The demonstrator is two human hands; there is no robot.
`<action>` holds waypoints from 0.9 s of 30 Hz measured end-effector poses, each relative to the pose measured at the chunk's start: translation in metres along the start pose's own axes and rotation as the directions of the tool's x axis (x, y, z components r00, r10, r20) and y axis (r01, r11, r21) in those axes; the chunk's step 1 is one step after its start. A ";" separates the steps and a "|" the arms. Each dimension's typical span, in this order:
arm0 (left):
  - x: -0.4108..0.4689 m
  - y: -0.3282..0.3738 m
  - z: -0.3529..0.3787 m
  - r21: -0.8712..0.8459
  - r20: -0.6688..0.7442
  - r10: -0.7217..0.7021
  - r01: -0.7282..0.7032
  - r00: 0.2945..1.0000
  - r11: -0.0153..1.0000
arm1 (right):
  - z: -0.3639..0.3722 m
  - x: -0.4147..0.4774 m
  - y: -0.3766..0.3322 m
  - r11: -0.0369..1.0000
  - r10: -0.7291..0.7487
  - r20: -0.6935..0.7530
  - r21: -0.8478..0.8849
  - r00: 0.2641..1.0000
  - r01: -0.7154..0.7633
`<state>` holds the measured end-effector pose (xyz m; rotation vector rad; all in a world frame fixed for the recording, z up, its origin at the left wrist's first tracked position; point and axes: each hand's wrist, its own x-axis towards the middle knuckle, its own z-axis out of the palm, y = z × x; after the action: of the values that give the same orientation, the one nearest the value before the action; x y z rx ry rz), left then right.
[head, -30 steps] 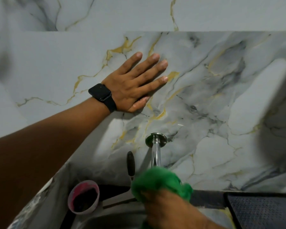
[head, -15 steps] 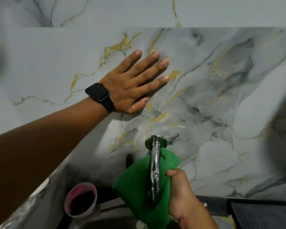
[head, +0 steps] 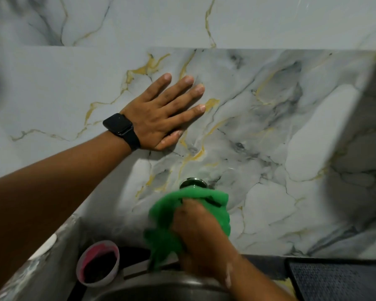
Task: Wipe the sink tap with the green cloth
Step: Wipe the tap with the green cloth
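Note:
My right hand [head: 199, 233] grips the green cloth [head: 167, 222], bunched around the chrome sink tap [head: 193, 183]. Only the tap's round wall flange shows above the cloth; the spout is hidden under cloth and hand. My left hand [head: 161, 114] lies flat on the marble wall above and left of the tap, fingers spread, a black watch on the wrist. It holds nothing.
A pink-rimmed cup [head: 98, 266] with dark contents stands left of the tap on the sink ledge. The steel sink rim [head: 161, 287] curves along the bottom. A dark textured mat [head: 339, 281] lies at the lower right. Marble wall [head: 269, 127] fills the background.
My right hand has closed the cloth over the tap, covering the spout that showed half a second ago. A second ago the cloth was lower, near the spout's end. My left hand stays on the wall.

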<state>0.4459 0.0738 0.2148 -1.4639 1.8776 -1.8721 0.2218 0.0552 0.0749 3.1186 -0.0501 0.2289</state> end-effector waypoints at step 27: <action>-0.002 0.000 0.001 -0.020 0.009 -0.008 0.008 1.000 1.000 | 0.022 -0.020 -0.007 0.983 -0.119 -0.021 0.136 0.993 0.121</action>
<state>0.4472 0.0742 0.2133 -1.4856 1.8943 -1.8524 0.2056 0.0623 0.0498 3.2407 0.1601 0.2608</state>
